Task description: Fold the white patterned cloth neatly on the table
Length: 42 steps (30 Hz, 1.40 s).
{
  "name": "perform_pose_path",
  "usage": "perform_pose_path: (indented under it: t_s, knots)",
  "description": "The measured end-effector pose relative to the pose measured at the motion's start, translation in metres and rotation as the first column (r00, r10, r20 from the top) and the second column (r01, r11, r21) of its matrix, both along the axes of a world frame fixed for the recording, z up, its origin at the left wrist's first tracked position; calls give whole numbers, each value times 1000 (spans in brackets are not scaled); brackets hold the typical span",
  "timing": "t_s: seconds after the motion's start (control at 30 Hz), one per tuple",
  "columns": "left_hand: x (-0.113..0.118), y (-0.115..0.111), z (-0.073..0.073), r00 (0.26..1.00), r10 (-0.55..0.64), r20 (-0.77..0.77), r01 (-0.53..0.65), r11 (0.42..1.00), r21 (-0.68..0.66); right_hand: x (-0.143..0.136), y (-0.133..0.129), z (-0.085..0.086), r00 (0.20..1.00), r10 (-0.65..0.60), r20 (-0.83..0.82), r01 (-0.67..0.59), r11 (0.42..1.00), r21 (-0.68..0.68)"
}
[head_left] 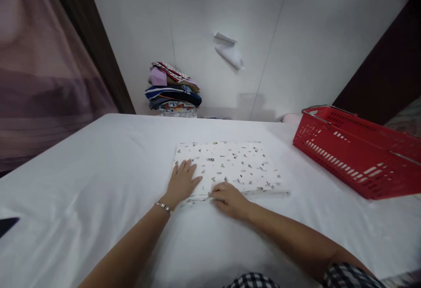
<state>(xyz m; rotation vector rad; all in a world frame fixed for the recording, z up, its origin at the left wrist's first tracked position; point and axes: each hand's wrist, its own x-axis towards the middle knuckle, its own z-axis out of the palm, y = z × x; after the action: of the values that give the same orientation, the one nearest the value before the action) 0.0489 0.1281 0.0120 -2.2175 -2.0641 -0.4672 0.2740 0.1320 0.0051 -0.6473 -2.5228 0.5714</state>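
left hand (182, 183): fingers wide, flat on cloth (233, 165), left side | right hand (232, 201): fingers pinching near edge (looks layered) | risk: uneven tug could wrinkle it

The person's left hand (181, 183) is lying palm down, fingers (187, 166) slightly apart. The right hand (230, 200) is holding its curled fingers in a pinch. The left forearm (131, 239) and right forearm (289, 237) are slanting inward.
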Motion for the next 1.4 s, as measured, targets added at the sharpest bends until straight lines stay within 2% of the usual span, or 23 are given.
perform_pose_path:
  t_s: [0.07, 0.1, 0.17, 0.23, 0.33, 0.4, 0.43, 0.53, 0.63, 0.7, 0.8, 0.87, 0.93, 1.07, 1.2, 1.3, 1.33, 1.4]
  knots:
    - [-6, 4, -15, 998, 9, -65, -10, 1000, -9, 13, 18, 13, 999, -40, -11, 39, 996, -84]
    - [-8, 4, -21, 996, 8, -84, -9, 1000, -6, 21, 32, 19, 995, -102, -7, 101, 990, -94]
    - [-10, 2, -26, 995, 1, -96, -1, 1000, 4, 39, 71, 30, 968, -245, 59, 248, 967, -54]
    - [-10, 1, -26, 996, -1, -88, 2, 1000, 7, 58, 116, 34, 919, -363, 151, 361, 932, 43]
    - [-7, 1, -24, 997, 13, -81, -14, 1000, -4, 84, 174, 21, 771, -550, 321, 523, 835, 172]
    - [-7, 1, -24, 997, 23, -79, -25, 1000, -18, 100, 197, 5, 650, -609, 455, 602, 778, 182]
    - [-7, 0, -24, 997, 29, -75, -31, 999, -26, 106, 204, -4, 620, -618, 483, 620, 764, 181]
    - [-9, -1, -21, 998, 32, -48, -36, 996, -77, 119, 210, -26, 594, -635, 494, 626, 750, 212]
    - [-11, 7, -8, 1000, 26, 6, -25, 985, -172, 122, 211, -36, 590, -651, 478, 625, 743, 241]
    - [-10, 23, 3, 997, 65, 27, -59, 978, -199, 122, 212, -38, 596, -649, 473, 623, 745, 239]
    - [-11, 59, 15, 995, 98, -26, -100, 987, -126, 123, 213, -38, 602, -641, 476, 623, 750, 221]
    - [-17, 83, 14, 988, 144, -46, -149, 979, -142, 124, 214, -39, 608, -634, 478, 621, 755, 211]
    - [-25, 99, 5, 969, 243, -32, -244, 943, -227, 124, 215, -40, 615, -629, 475, 619, 759, 204]
    - [-36, 106, -14, 957, 289, -36, -289, 929, -231, 126, 216, -42, 622, -631, 464, 615, 760, 210]
    - [-37, 104, -18, 958, 285, -34, -286, 934, -215, 123, 216, -34, 611, -635, 473, 619, 756, 215]
    - [-35, 105, -16, 958, 285, -33, -285, 937, -202, 100, 209, -17, 607, -641, 470, 608, 755, 246]
    - [-35, 105, -15, 959, 284, -30, -283, 937, -203, 87, 205, -9, 636, -623, 456, 574, 777, 260]
    - [-34, 105, -14, 959, 281, -24, -280, 936, -212, 51, 197, 3, 750, -510, 422, 437, 860, 264]
